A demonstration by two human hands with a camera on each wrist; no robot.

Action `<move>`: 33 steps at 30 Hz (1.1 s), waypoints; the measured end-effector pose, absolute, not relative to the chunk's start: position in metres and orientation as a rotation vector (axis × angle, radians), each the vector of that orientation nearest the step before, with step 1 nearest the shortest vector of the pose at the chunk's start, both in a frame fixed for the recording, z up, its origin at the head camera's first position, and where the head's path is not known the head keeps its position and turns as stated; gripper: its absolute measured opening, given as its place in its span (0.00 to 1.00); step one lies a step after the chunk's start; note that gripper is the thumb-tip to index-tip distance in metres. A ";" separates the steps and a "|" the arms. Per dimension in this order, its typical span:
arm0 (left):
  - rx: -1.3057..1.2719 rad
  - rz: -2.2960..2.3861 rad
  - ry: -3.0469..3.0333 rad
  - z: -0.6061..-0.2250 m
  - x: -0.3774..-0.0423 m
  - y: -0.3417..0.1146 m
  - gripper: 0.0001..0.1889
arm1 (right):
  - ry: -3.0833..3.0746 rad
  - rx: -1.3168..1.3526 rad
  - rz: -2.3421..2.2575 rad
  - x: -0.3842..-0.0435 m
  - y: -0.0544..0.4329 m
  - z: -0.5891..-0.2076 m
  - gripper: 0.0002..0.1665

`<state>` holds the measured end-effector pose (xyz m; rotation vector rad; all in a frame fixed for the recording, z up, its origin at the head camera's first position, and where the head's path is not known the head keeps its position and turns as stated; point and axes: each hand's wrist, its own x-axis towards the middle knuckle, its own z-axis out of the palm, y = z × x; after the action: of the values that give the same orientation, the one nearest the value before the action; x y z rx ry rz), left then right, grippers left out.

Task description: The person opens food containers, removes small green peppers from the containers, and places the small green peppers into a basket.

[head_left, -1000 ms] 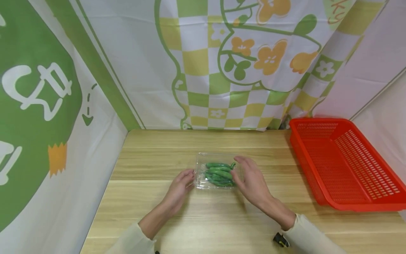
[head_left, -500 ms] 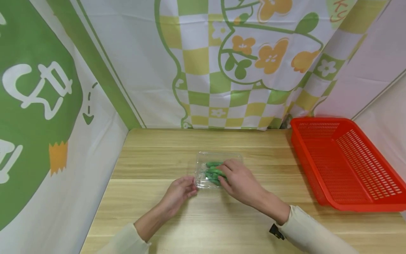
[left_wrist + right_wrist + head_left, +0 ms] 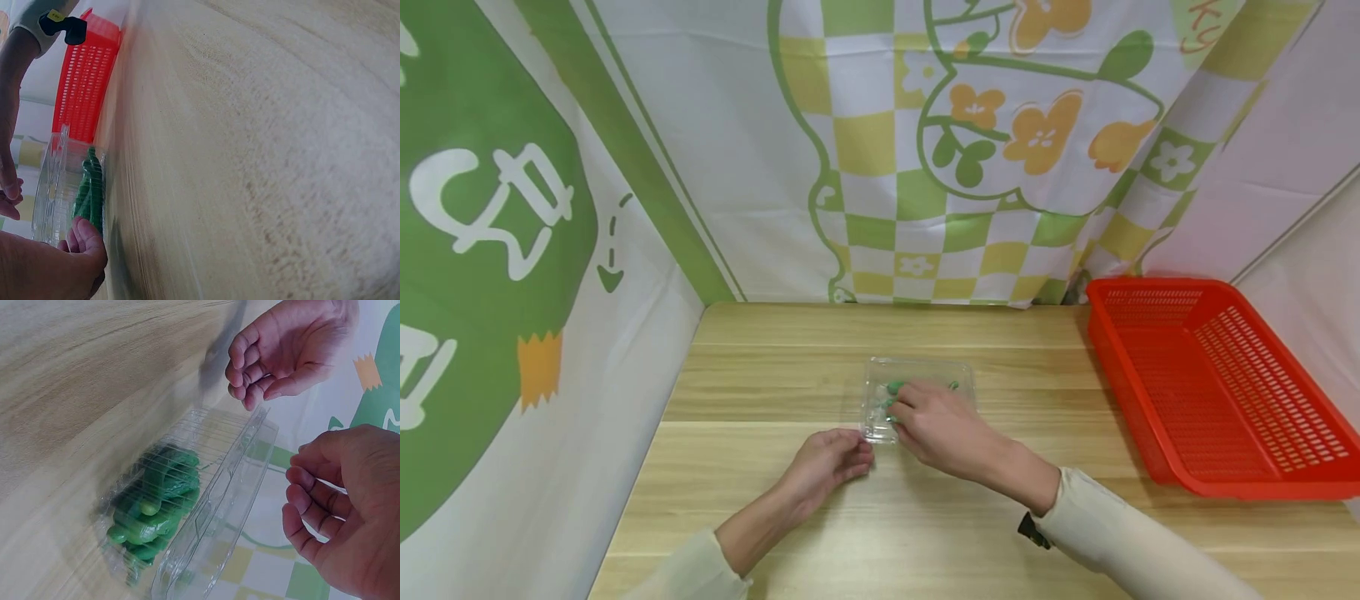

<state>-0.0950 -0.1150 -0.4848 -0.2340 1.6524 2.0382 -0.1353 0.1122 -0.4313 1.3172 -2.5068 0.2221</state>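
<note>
A clear plastic box (image 3: 880,433) sits on the wooden table with several green chili peppers (image 3: 165,487) inside it. My right hand (image 3: 942,425) is over the box and hides most of the peppers in the head view. Seen from the right wrist, the right hand (image 3: 350,512) is above the rim with loosely bent fingers and nothing between them. My left hand (image 3: 829,468) lies at the near left corner of the box, its fingers loosely curled and holding nothing. In the left wrist view, the left fingertips (image 3: 84,231) overlap the box's end.
An empty red plastic basket (image 3: 1206,400) with slotted sides stands at the right of the table (image 3: 760,367). Printed fabric (image 3: 917,208) hangs behind the back edge. A black device (image 3: 1033,531) shows under the right sleeve.
My right hand has moved left from the box's right side to over the peppers. The left hand has slid slightly toward me along the box's left corner. The box stays put.
</note>
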 end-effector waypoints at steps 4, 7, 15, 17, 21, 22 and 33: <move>-0.242 2.047 1.647 -0.485 -0.095 -0.115 0.18 | -2.490 1.377 0.166 -0.136 0.106 -0.434 0.04; -0.244 2.046 1.647 -0.485 -0.095 -0.115 0.17 | -2.494 1.421 0.152 -0.137 0.101 -0.436 0.03; -0.258 2.018 1.665 -0.487 -0.095 -0.114 0.16 | -2.459 1.462 0.134 -0.137 0.090 -0.442 0.03; -0.266 2.018 1.667 -0.487 -0.095 -0.113 0.15 | -2.444 1.467 0.125 -0.137 0.087 -0.443 0.05; -0.276 2.016 1.675 -0.488 -0.096 -0.112 0.14 | -2.433 1.480 0.105 -0.138 0.084 -0.444 0.05; -0.278 2.016 1.676 -0.488 -0.096 -0.112 0.14 | -2.435 1.485 0.105 -0.138 0.084 -0.444 0.05; -0.270 2.019 1.682 -0.492 -0.098 -0.111 0.14 | -2.469 1.488 0.063 -0.140 0.078 -0.449 0.06</move>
<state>-0.0982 -0.1112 -0.4917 -0.2700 1.6818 2.0186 -0.1398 0.0782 -0.4488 1.4883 -2.4686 0.0629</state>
